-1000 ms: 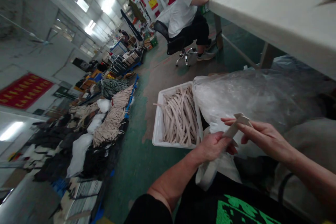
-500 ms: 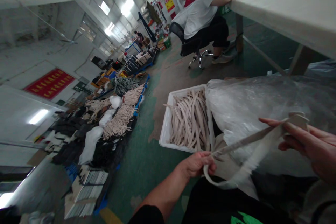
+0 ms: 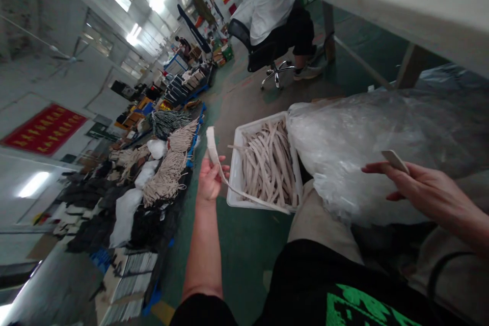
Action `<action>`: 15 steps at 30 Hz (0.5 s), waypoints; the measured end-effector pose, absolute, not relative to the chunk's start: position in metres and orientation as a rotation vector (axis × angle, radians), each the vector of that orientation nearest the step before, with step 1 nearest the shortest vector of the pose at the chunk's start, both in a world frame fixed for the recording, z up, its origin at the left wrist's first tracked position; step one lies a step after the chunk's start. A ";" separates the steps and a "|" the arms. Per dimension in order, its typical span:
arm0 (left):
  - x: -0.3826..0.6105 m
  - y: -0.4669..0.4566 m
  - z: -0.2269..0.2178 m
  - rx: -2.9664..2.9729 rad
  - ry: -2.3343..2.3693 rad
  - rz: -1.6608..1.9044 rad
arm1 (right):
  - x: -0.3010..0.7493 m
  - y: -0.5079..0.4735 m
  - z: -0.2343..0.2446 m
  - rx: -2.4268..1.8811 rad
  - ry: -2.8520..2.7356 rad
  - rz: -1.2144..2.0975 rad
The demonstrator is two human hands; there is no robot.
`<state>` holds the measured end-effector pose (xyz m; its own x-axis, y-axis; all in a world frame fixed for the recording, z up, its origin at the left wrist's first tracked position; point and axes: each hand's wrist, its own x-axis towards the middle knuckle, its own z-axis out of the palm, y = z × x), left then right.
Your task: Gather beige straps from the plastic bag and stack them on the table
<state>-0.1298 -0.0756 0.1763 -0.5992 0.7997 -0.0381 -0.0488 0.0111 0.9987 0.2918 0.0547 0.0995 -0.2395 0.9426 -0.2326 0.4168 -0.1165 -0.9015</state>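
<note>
Beige narrow fabric strip (image 3: 212, 146) in hand, we are seemingly handling it singly; the next move is calling for control of its tail, trailing past the near rim of the white plastic tub (image 3: 237, 168). Our left hand (image 3: 210, 180) is pinching it, fingers partly curled; our right hand (image 3: 426, 183) is gripping a flat beige tab (image 3: 396, 160).

- Open room between the strap (image 3: 213, 150) and the right hand (image 3: 428, 186)
- The strap crosses the near side of the white tub (image 3: 236, 179)
- A big plastic bag (image 3: 344, 132) blocks beside the tub
</note>
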 end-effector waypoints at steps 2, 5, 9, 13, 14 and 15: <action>-0.152 -0.059 0.186 0.922 1.734 1.625 | 0.290 0.055 0.098 -1.571 -1.634 1.435; -0.180 -0.021 0.181 1.025 1.870 1.470 | 0.289 0.055 0.099 -1.582 -1.653 1.458; -0.182 0.038 0.143 1.075 2.199 1.020 | 0.290 0.059 0.093 -1.510 -1.694 1.428; -0.123 0.066 0.083 1.172 2.145 0.715 | 0.288 0.066 0.080 -1.641 -1.673 1.385; -0.102 0.065 0.066 1.201 2.062 0.639 | 0.288 0.067 0.077 -1.649 -1.676 1.379; -0.079 0.062 0.050 1.224 1.968 0.560 | 0.287 0.068 0.075 -1.637 -1.685 1.376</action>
<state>-0.0792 0.0616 0.0498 -0.2712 0.8931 -0.3589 0.5703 0.4495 0.6875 0.2871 0.0677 0.0751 -0.2217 0.9176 -0.3300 0.5068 -0.1806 -0.8429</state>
